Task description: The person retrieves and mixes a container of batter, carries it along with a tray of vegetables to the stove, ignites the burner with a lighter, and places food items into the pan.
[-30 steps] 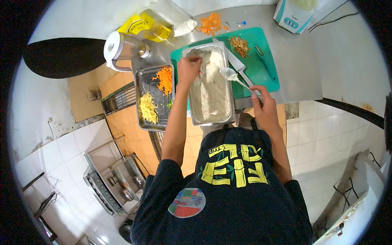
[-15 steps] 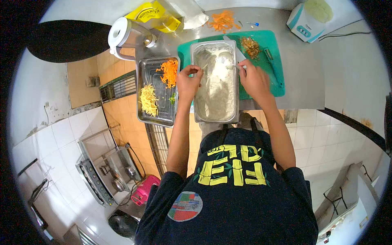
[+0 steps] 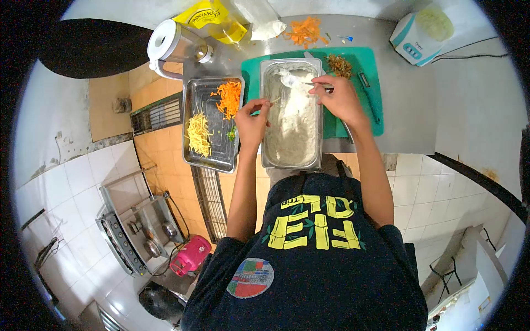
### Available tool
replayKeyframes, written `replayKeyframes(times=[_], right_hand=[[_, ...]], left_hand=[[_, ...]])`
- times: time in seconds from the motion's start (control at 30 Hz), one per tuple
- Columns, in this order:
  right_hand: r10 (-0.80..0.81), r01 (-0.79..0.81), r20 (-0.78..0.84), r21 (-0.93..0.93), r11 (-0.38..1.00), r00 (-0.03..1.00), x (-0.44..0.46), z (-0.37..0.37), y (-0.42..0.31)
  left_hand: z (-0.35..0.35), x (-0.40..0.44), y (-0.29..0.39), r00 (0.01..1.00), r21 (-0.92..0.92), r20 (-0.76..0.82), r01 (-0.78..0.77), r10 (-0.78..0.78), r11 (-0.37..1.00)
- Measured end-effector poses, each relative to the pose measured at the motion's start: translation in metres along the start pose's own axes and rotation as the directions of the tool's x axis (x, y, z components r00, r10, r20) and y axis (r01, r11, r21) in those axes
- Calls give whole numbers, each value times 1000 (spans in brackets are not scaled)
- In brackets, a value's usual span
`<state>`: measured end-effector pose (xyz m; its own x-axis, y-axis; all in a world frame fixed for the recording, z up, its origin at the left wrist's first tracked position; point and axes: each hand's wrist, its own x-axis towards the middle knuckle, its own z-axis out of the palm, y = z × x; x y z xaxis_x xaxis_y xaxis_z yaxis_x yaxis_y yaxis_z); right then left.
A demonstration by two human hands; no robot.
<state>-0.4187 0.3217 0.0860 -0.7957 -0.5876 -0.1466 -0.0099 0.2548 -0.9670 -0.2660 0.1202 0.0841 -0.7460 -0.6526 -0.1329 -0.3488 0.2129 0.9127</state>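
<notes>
A deep metal pan (image 3: 318,149) holding pale, flour-like powder (image 3: 292,129) stands in front of me on the green cutting board. My right hand (image 3: 339,98) is closed round the handle of a spoon (image 3: 312,83), over the pan's right rim. The spoon's bowl reaches into the whitest powder near the far end. At the pan's left side, my left hand (image 3: 254,120) is pinched shut; something thin may stick out from its fingertips, too small to name. A shallow metal tray (image 3: 214,149) with shredded carrot (image 3: 228,99) and pale yellow strips (image 3: 199,134) lies to the left.
On the green cutting board (image 3: 364,60) lie a brown chopped heap (image 3: 339,65) and a green-handled tool (image 3: 371,102). Behind are a blender jug (image 3: 176,44), a yellow oil pouch (image 3: 212,22) and orange peelings (image 3: 305,32). A white-and-blue appliance (image 3: 414,41) stands back right.
My right hand has moved left over the pan's rim with the spoon, whose bowl is now farther left in the powder. My left hand has come slightly nearer to me, still pinched.
</notes>
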Motion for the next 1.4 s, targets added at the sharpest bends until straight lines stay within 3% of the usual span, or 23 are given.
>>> replayKeyframes(times=[0.13,0.23,0.33,0.47,0.57,0.73,0.87,0.97,1.07,1.17,1.27,1.37,1.4], right_hand=[[14,-11,-27,81,997,1000,2,1,-3],[-25,25,7,-33,999,1000,6,0,1],[-30,29,12,99,995,999,8,1,4],[-54,55,-14,115,992,998,5,1,3],[-64,70,-40,204,976,997,-13,8,-8],[14,1,-44,318,948,999,-55,30,-3],[36,9,-157,275,961,987,-56,25,14],[-49,94,-252,170,981,967,-58,23,17],[-10,62,-204,252,966,979,-71,26,-1],[-60,107,-255,172,979,965,-67,34,22],[29,-12,-283,62,998,959,-70,22,6],[-168,194,-386,29,981,907,-71,28,9],[-155,193,-359,72,979,920,-74,30,5]], left_hand=[[-5,-9,3,998,-34,-4,68,-68,997],[-4,-7,8,999,-34,-7,52,-53,998],[-2,-5,14,999,-26,-16,40,-41,999],[-1,-4,14,1000,7,-18,22,-22,1000],[7,3,3,1000,-76,-13,13,-14,997],[16,-1,21,990,-114,21,143,-142,983],[18,-3,19,988,-262,52,154,-145,953],[19,-5,19,983,-287,67,181,-169,941],[18,-5,24,976,-343,101,215,-192,914],[16,-8,31,957,-367,122,289,-262,884],[13,-8,27,950,-427,124,312,-287,849],[13,-9,26,936,-474,140,350,-323,808],[14,-9,26,928,-511,150,369,-342,776]])
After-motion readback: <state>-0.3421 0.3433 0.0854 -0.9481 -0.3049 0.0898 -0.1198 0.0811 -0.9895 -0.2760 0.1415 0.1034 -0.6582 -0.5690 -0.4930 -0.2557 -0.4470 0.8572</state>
